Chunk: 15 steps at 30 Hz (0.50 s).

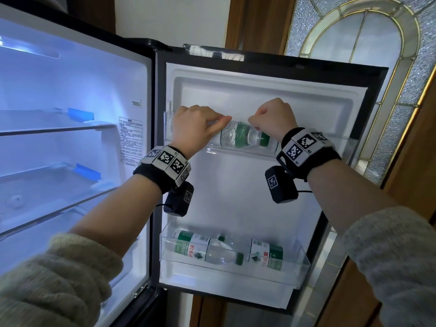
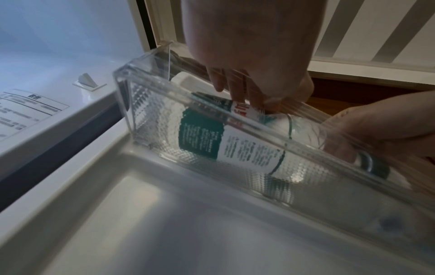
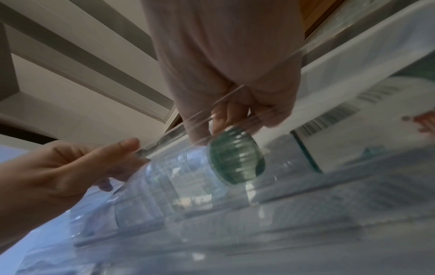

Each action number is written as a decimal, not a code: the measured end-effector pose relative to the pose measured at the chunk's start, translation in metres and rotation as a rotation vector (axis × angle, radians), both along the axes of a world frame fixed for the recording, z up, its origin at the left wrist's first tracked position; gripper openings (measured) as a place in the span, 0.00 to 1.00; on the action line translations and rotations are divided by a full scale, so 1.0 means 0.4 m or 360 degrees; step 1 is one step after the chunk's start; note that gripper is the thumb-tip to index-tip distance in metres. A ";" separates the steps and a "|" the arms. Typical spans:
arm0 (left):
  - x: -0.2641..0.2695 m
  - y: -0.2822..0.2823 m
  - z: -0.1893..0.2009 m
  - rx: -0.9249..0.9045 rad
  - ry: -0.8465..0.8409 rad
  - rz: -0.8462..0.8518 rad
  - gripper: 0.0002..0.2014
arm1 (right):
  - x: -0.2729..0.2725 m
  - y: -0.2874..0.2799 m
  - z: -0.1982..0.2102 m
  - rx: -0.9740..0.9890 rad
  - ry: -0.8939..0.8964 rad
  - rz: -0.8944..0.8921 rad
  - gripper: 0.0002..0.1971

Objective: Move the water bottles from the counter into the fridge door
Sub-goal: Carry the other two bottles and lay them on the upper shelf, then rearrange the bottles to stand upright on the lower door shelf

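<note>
Clear plastic water bottle (image 1: 243,136) with green cap and green-and-white label, lying on its side in the upper door bin (image 1: 339,143) of the open fridge door (image 1: 236,185), cap toward 3 o'clock. Left hand (image 1: 191,128) curled over the base end at 9 o'clock, fingers reaching down onto the label. Right hand (image 1: 273,119) curled at the cap end, fingertips touching the cap. Three bottles counted: this one, plus two more bottles (image 1: 207,249) lying in the lower door bin (image 1: 304,263) at 6 o'clock. Two hands, two bins.
</note>
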<state>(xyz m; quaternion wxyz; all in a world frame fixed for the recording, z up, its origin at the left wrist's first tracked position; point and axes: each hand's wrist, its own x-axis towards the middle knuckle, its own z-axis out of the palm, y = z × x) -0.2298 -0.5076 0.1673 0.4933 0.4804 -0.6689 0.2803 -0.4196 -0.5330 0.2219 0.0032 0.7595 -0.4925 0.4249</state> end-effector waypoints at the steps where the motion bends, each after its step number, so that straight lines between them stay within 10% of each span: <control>1: 0.000 0.002 -0.001 -0.0010 -0.0001 -0.0010 0.24 | 0.000 0.001 -0.003 -0.0044 -0.0022 0.0012 0.08; 9: 0.007 0.037 -0.084 -0.0451 0.0035 -0.0527 0.12 | 0.043 0.076 -0.104 -0.1102 -0.0260 0.0380 0.10; 15: 0.003 0.063 -0.252 -0.0344 -0.0083 -0.0669 0.10 | 0.092 0.097 -0.302 -0.1181 -0.0150 0.0619 0.08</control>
